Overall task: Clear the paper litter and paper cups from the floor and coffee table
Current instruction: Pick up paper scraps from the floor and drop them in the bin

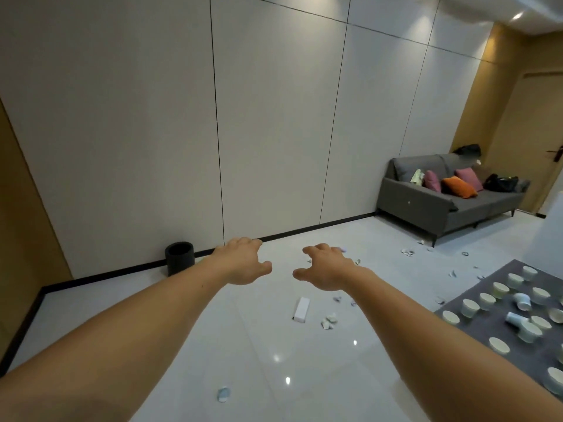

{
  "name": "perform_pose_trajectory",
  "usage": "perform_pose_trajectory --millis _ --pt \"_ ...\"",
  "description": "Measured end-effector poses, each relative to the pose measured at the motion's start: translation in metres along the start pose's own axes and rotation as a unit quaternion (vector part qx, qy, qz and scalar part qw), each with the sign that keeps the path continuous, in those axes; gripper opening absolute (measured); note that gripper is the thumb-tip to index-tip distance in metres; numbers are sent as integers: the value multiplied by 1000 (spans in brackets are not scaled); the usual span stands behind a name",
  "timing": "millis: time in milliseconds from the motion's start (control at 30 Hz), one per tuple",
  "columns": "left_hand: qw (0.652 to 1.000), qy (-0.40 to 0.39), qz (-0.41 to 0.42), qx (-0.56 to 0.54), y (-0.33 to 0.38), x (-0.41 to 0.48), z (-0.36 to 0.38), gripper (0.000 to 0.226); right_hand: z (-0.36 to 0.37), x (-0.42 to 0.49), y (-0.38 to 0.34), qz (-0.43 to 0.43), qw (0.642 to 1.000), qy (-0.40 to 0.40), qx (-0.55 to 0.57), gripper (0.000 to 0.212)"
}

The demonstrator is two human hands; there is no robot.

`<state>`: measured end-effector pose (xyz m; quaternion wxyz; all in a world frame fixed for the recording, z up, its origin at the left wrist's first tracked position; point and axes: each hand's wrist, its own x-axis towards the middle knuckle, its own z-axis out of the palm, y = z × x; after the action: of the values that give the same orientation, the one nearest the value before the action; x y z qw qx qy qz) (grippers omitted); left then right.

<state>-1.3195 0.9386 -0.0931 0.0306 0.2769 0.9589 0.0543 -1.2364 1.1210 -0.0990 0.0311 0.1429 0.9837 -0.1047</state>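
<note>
Both arms stretch forward over the glossy white floor. My left hand (pixel 243 261) and my right hand (pixel 326 267) hover palm down with loosely curled fingers, holding nothing. Below them lie a small white box (pixel 301 309) and crumpled paper scraps (pixel 329 321). Another scrap (pixel 224 394) lies nearer to me. More paper bits (pixel 407 252) are scattered toward the sofa. Several pale paper cups (pixel 470 308), some tipped over, stand on a dark grey surface (pixel 515 360) at the right.
A black round bin (pixel 179 257) stands against the white panelled wall at the left. A grey sofa (pixel 438 205) with pink and orange cushions and dark bags sits at the back right, beside a wooden door (pixel 536 141).
</note>
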Motion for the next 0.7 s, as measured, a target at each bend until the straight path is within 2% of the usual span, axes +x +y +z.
perform_pose_trajectory --millis 333,533,700 --pt "999 -28 -1 -20 -57 213 30 71 21 213 3 15 1000 -15 11 75" --pt "996 -85 -18 -12 -84 297 87 72 81 317 5 -1 995 -98 26 78" --pt "987 -142 -72 -25 -114 367 142 71 143 411 7 -42 983 -175 29 76"
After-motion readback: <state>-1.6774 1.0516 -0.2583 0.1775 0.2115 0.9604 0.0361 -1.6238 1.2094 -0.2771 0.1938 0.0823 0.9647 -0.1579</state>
